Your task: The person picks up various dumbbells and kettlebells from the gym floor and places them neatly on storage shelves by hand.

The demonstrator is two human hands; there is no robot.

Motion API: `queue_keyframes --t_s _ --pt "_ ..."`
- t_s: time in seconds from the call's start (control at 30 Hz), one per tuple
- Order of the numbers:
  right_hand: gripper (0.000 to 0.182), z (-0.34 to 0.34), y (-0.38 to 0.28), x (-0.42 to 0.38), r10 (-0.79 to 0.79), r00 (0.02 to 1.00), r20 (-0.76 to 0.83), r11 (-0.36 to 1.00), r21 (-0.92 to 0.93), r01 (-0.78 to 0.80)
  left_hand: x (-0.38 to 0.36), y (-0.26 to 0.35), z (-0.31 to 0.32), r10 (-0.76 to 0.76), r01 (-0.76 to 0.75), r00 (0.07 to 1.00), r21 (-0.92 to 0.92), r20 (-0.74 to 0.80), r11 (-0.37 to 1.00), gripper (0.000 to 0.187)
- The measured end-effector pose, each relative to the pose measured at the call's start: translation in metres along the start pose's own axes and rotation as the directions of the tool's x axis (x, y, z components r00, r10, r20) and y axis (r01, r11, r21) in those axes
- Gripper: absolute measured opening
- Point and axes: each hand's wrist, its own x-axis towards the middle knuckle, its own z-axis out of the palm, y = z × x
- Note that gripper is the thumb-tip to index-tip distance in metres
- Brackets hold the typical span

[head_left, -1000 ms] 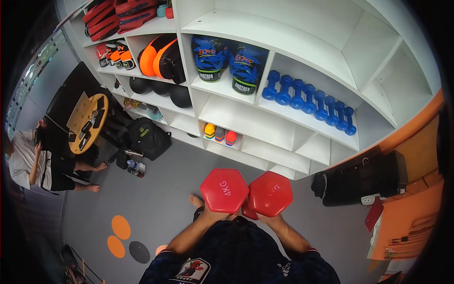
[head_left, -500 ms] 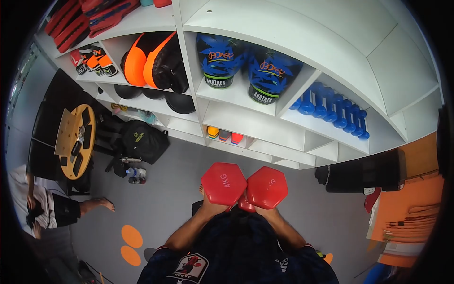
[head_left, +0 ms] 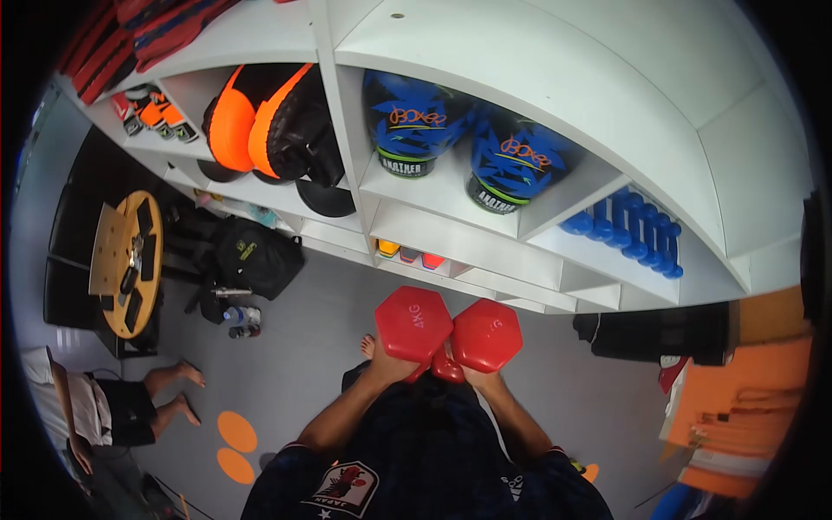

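Note:
Two red hexagonal dumbbells are held upright, close together, in front of my chest. The left dumbbell (head_left: 414,323) reads 4KG on its top head, and my left hand (head_left: 393,367) is closed around its handle, mostly hidden beneath that head. On the other side, my right hand (head_left: 482,378) grips the right dumbbell (head_left: 488,335) in the same way. Part of a lower red head shows between my wrists. Ahead of my hands rises a white shelf unit (head_left: 468,264).
Blue boxing gloves (head_left: 425,130), black-orange pads (head_left: 232,130) and small blue dumbbells (head_left: 631,230) sit on the shelves. A black backpack (head_left: 257,256) and bottles (head_left: 243,321) are on the floor. Left are a round wooden table (head_left: 139,264) and another person (head_left: 87,403).
The shelves appear a little nearer and my view has shifted slightly. Both dumbbells remain in my hands, slightly higher in view. At left, the other person's legs and arm have moved.

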Motion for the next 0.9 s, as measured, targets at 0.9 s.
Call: queue_keyframes --t_s 0.9 --pt "0.005 0.077 0.121 0.146 0.648 0.735 0.200 0.559 0.531 -0.637 0.067 -0.182 -0.001 -0.665 0.662 0.746 -0.081 -0.022 0.745 0.058"
